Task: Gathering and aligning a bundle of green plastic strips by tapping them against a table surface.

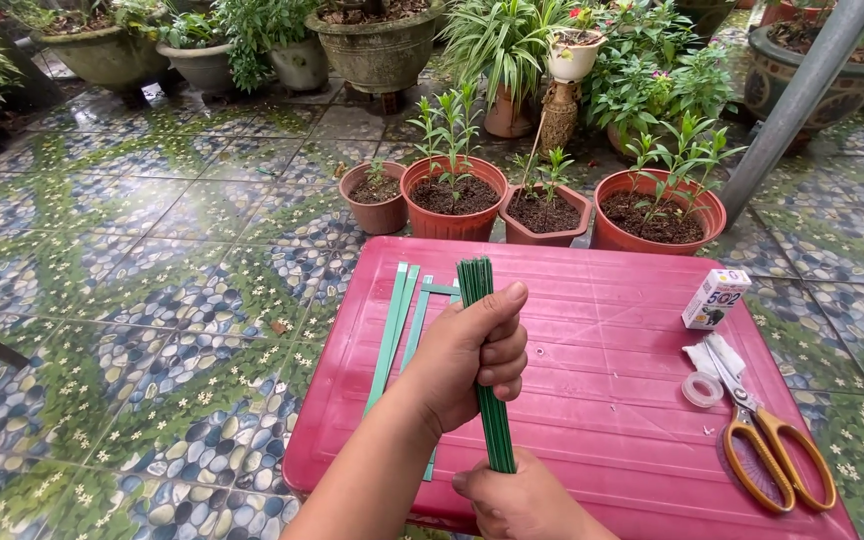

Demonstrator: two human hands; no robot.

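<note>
Right hand [522, 500] at bottom edge, fingers closed round the lower end of green stick bundle [482, 360]. Left hand [472, 350] fingers wrapped round its middle, bundle upright over red desk [612, 400]. Green strips [397, 330] left, scissors [772, 440] right.

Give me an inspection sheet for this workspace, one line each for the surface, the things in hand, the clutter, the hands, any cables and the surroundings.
Surface: red plastic tabletop, ribbed, low over a tiled floor.
Job's things: bundle of green sticks, held upright; flat green strips lying on the tabletop beside it.
Clutter: orange-handled scissors, small roll of clear tape, small white box, white scrap under the scissor blades.
Grippers: left hand wrapped round the bundle's middle; right hand gripping its lower end.
Cables: nothing seen.
Surroundings: four terracotta pots with seedlings behind the tabletop, larger planters beyond, a grey metal pole, pebble-patterned wet tiles.
</note>
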